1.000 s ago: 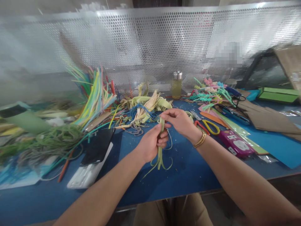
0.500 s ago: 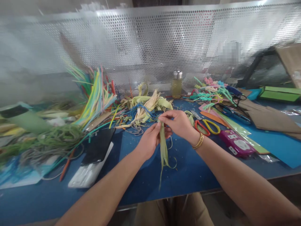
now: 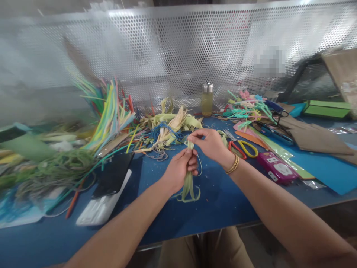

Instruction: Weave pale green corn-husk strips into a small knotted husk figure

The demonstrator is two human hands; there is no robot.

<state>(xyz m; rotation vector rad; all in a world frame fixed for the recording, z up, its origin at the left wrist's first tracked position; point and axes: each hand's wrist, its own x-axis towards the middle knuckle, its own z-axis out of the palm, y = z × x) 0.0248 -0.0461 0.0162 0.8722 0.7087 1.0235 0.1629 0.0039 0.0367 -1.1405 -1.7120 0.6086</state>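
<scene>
Blue tabletop (image 3: 217,208) fronts perforated metal screen (image 3: 178,48); both hands, left hand (image 3: 180,168) and right hand (image 3: 210,143), pinch the upright leaf strip (image 3: 189,178), its ends curling tableward.

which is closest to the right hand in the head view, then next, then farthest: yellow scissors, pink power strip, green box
1. yellow scissors, on the table just right of the right hand
2. pink power strip, farther right
3. green box, far right, near the back

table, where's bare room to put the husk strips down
Bare blue table lies along the near edge, below the husk strips, between the phone and pink case. Crowded: the back, from straws to scissors.
</scene>
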